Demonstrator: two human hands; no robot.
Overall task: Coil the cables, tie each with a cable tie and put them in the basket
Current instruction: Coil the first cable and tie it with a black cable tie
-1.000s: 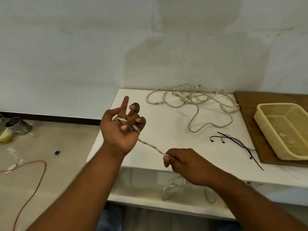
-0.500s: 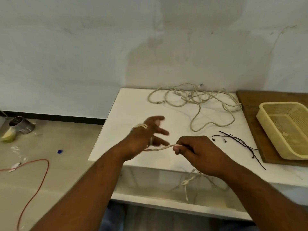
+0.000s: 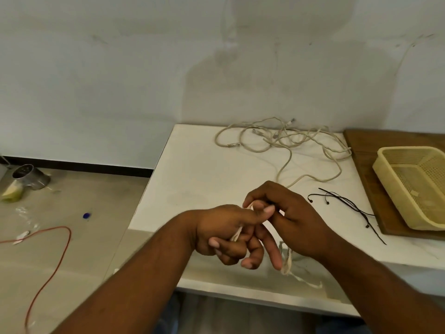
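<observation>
Cables (image 3: 286, 138) and ties (image 3: 354, 209) crowd the basket's (image 3: 387, 186) left approach.

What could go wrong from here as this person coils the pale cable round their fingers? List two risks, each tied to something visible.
Both the left hand and right hand grip the pale cable, while the cable ties lie apart: reaching for one may loosen the coil. The loose tail hangs over the table edge and may snag.

Bare forearms (image 3: 134, 280), bare left grip (image 3: 224, 232) and right grip (image 3: 295, 220) — blue cloth (image 3: 168, 317) below.
</observation>
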